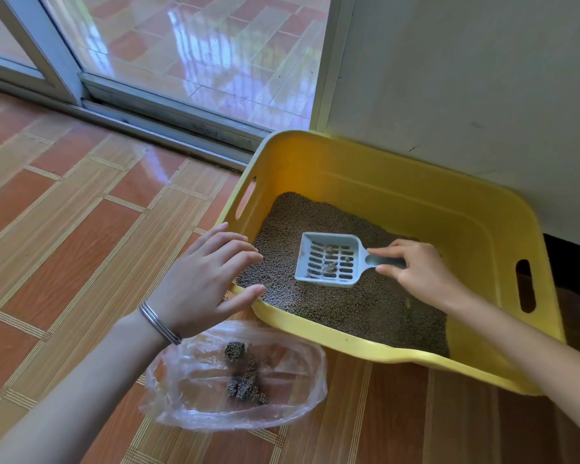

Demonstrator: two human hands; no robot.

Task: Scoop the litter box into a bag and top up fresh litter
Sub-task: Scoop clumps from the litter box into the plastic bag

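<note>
Litter box (416, 195) sits on the floor against the wall. Your right hand (416, 272) grips the scoop (329, 259), which carries small clumps; your left hand (201, 279) rests spread on the rim. The bag (235, 376) lies half-collapsed, so clumps may miss its mouth.

Tiled floor (81, 209) has the yellow litter box (365, 175) sitting against the wall, with a clear plastic bag (198, 406) just beside its near edge.
</note>
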